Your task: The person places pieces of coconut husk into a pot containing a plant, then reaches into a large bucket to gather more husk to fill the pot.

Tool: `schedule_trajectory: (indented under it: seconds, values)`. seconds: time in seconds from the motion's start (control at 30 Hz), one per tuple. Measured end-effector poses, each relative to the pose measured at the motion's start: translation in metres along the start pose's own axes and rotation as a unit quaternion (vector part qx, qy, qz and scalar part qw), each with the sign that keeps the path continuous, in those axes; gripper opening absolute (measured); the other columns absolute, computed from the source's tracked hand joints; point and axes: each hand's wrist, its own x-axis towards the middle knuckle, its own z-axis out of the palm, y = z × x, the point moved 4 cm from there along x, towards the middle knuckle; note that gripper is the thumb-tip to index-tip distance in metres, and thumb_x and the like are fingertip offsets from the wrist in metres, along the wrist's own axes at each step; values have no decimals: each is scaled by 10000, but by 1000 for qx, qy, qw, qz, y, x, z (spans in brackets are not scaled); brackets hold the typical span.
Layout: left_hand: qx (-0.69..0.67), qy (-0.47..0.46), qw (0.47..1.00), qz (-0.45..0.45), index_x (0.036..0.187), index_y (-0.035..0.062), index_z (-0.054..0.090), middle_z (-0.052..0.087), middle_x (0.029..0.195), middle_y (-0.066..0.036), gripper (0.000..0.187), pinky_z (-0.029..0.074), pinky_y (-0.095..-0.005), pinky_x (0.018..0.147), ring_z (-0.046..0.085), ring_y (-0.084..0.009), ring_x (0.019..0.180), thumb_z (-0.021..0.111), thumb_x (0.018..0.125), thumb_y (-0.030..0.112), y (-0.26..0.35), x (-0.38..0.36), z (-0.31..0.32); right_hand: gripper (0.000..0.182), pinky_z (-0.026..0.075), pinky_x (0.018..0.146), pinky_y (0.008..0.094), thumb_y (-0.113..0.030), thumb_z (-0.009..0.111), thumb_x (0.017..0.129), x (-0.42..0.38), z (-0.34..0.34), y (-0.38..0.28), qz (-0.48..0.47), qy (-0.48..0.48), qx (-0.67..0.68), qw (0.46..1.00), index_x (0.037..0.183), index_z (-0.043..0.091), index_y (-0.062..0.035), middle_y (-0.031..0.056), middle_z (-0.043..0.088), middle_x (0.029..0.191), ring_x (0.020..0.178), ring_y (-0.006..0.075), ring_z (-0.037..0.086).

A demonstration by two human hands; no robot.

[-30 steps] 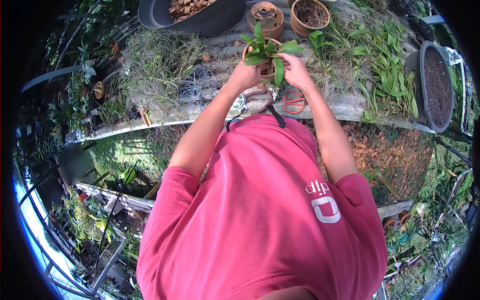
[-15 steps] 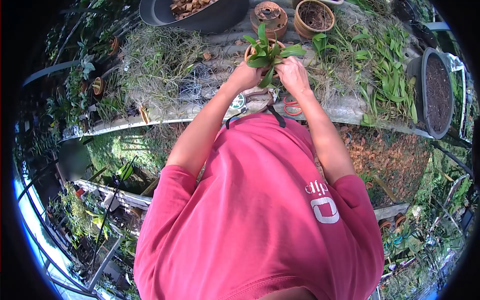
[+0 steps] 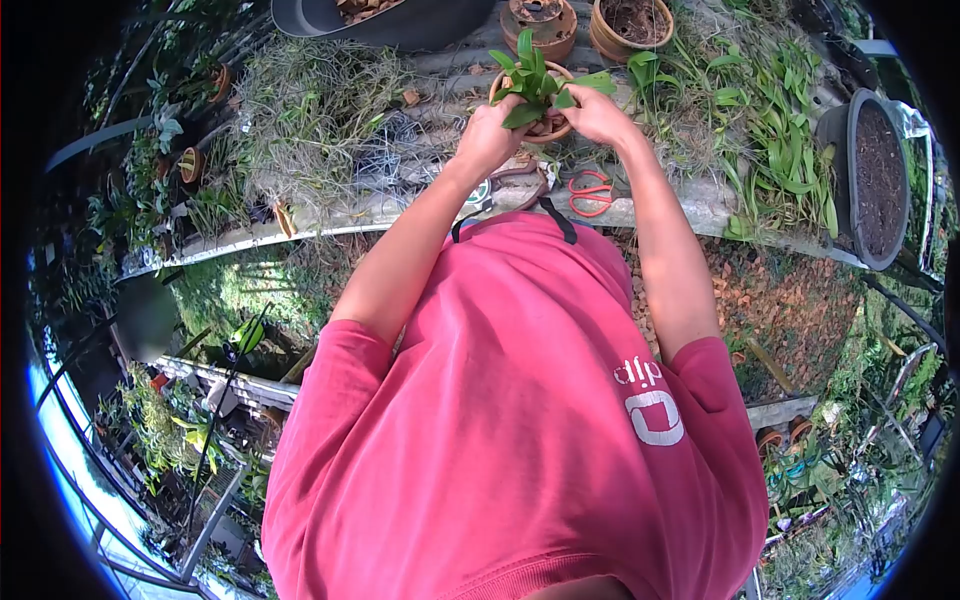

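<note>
A leafy green plant (image 3: 533, 72) stands in a round clay pot (image 3: 551, 137) at the top middle of the head view. Brown chunks show in the pot around its base. My left hand (image 3: 488, 138) is at the left side of the pot, its fingers closed at the lower leaves. On the opposite side, my right hand (image 3: 598, 115) reaches in over the rim with fingers curled at the plant's base. Both sets of fingertips are partly hidden by leaves. Red-handled scissors (image 3: 590, 194) lie on the bench just nearer to me.
Behind stand two more clay pots (image 3: 632, 22) and a dark tub (image 3: 400, 30) with brown chunks. Dry grassy plants (image 3: 310, 120) cover the bench's left, leafy cuttings (image 3: 785, 150) its right. A black tub of soil (image 3: 878, 180) sits at the far right. A green-and-white spool (image 3: 478, 194) lies near my left forearm.
Both hands have shifted slightly around the pot, the right one turning with its wrist farther out. A leaf that hung over the front rim no longer shows there, and the brown chunks are more visible.
</note>
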Motion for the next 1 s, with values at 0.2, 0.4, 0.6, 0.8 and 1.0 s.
schedule_trajectory:
  seconds: [0.2, 0.4, 0.6, 0.8, 1.0]
  values:
    - [-60, -14, 998, -30, 1181, 50, 754, 781, 1023, -215, 246, 601, -462, 878, 762, -402, 974, 731, 962, 162, -4, 12, 2, 518, 562, 963, 491, -309, 746, 878, -12, -6, -32, 45, 3, -126, 991, 1336, 679, -77, 212, 772, 1162, 1116, 389, 726]
    - [-65, 11, 998, 0, 1227, 61, 744, 787, 1025, -202, 260, 595, -439, 849, 773, -370, 947, 723, 997, 181, -6, 9, 0, 421, 553, 950, 557, -200, 665, 903, -2, -1, -26, 30, 13, -181, 983, 1299, 694, -61, 259, 749, 1144, 1106, 456, 702]
    - [28, 66, 996, 61, 1142, 39, 754, 759, 1079, -197, 217, 581, -462, 863, 739, -392, 985, 742, 944, 126, -7, 3, 13, 312, 570, 932, 497, -242, 635, 973, 12, -5, -15, 62, 45, -117, 990, 1170, 741, -25, 242, 766, 1093, 1067, 416, 728]
    - [86, 101, 989, 59, 1077, 78, 763, 736, 1090, -146, 150, 591, -454, 857, 718, -374, 986, 720, 962, 165, -13, -1, 29, 338, 591, 914, 420, -278, 584, 1031, 18, -6, -11, 87, 18, 11, 996, 1136, 760, -9, 156, 815, 1004, 980, 312, 783]
    - [157, 35, 985, 62, 1098, 82, 709, 715, 1148, -153, 193, 602, -491, 825, 722, -390, 1014, 654, 925, 148, -19, 7, 42, 316, 582, 930, 429, -273, 593, 1022, 25, -1, 1, 74, 34, -14, 997, 1095, 769, -21, 145, 813, 1013, 1011, 333, 769]
